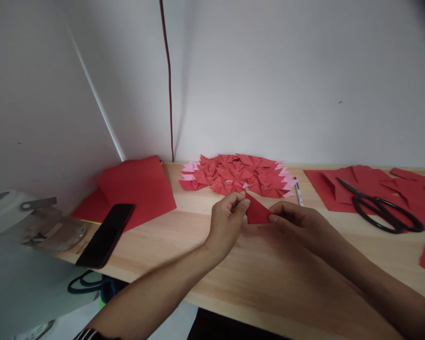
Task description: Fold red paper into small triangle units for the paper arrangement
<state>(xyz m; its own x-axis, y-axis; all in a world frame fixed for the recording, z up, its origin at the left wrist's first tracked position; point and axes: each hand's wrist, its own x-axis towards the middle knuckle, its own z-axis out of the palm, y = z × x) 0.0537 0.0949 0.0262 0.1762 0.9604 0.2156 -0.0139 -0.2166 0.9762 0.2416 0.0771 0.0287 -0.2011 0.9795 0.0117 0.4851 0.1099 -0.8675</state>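
Note:
A small triangular piece of red paper (257, 211) is held between my two hands, over the wooden table (184, 241). My left hand (228, 222) pinches its upper left corner between thumb and fingers. At its lower right corner, my right hand (297, 222) has thumb and fingertips closed on the paper. Just behind the hands lies a wide cluster of folded red and pink paper pieces (233, 172). A pen (299, 192) lies to the right of this cluster.
Black-handled scissors (378, 208) rest on red paper pieces (368, 182) at the right. On the left are large red sheets (141, 186), a black phone (106, 236) and a clear container (56, 231) with a white lid. A dark red cord (169, 80) hangs along the wall.

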